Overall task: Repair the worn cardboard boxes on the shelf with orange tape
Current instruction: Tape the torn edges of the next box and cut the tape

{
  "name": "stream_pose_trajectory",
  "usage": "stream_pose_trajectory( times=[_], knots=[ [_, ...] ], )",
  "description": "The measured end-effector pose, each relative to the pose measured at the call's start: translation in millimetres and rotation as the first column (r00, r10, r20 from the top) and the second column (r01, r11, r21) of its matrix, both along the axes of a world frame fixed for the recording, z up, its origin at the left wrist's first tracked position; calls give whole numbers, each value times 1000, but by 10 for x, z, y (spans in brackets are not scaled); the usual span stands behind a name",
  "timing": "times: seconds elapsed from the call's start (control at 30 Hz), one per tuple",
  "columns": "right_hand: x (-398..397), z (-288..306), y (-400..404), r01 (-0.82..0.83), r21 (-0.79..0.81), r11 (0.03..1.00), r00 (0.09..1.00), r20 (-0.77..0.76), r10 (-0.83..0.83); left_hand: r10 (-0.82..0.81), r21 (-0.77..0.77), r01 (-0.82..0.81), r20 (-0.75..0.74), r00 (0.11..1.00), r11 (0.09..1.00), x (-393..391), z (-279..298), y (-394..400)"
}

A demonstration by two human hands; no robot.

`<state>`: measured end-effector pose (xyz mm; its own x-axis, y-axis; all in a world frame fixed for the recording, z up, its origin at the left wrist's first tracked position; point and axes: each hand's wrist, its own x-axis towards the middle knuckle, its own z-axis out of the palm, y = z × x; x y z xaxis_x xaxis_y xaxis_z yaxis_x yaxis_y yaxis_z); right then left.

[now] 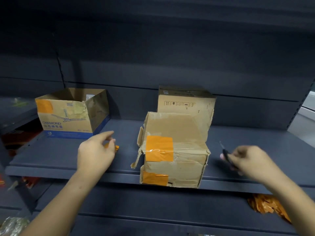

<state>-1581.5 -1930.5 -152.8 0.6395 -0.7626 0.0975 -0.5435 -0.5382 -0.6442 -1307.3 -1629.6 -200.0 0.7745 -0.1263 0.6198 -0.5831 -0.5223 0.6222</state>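
Observation:
A worn cardboard box (184, 160) stands at the shelf's front edge, its flap raised, with orange tape patches (159, 148) on its left side. My left hand (96, 150) hovers over an orange tape roll (115, 148) on the shelf, fingers relaxed and not gripping it. Right of the box, my right hand (247, 160) grips dark scissors (225, 155), blade pointing up and away. An open box printed with a ceiling fan (71, 116), one orange patch on its corner, sits at the back left. A closed box (185, 103) stands behind the worn one.
The dark blue metal shelf (68, 160) has a back wall close behind the boxes. On the lower shelf lie crumpled orange scraps (267, 208) at the right. Red and orange packages (20, 138) sit at the far left.

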Motion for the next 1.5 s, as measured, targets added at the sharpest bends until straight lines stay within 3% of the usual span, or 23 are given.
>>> stream_pose_trajectory(
  times=[0.1,0.27,0.37,0.47,0.67,0.77,0.87,0.9,0.97,1.03,1.07,1.1,1.17,1.23,1.3,1.5],
  knots=[
    [120,-338,-128,44,-129,991,968,-241,-74,-52,195,29,114,992,980,89,-12,-80],
    [307,-474,-163,53,-340,939,915,-360,-182,-171,484,63,181,969,873,224,-156,-141],
    [427,-437,-132,16,-410,912,863,-454,-219,-150,515,77,100,984,854,272,-233,-150],
    [509,-413,-131,-15,-424,905,834,-505,-222,-165,509,77,130,978,857,273,-321,-159],
    [578,-379,-154,-78,-304,950,788,-602,-128,-201,452,104,172,964,886,288,-365,-124],
    [573,-345,-121,-59,-260,964,813,-572,-105,-223,418,135,169,960,898,252,-321,-109],
    [500,-295,-66,-27,-299,954,884,-453,-117,-246,276,190,186,951,942,125,-185,-103],
    [472,-245,-38,0,-324,946,934,-338,-115,-265,207,227,181,947,952,57,-116,-109],
    [424,-81,105,52,-318,947,998,50,-38,-365,62,360,161,917,931,-105,38,-138],
    [411,115,386,28,-333,943,903,412,119,-501,-39,516,180,846,856,-280,168,-185],
    [424,186,534,-18,-411,911,852,471,229,-553,-53,571,192,811,819,-359,220,-212],
    [446,222,663,-80,-523,849,822,447,353,-592,-45,611,201,780,790,-426,257,-241],
    [516,219,854,-233,-722,651,803,235,548,-641,4,656,215,736,755,-520,274,-296],
    [595,163,943,-369,-784,499,789,20,614,-676,52,681,193,711,731,-573,238,-341],
    [653,75,958,-424,-776,467,786,-59,616,-691,88,688,179,701,721,-602,180,-370],
    [682,-72,900,-289,-838,463,795,59,603,-686,73,684,143,713,726,-588,120,-373]
  ],
)
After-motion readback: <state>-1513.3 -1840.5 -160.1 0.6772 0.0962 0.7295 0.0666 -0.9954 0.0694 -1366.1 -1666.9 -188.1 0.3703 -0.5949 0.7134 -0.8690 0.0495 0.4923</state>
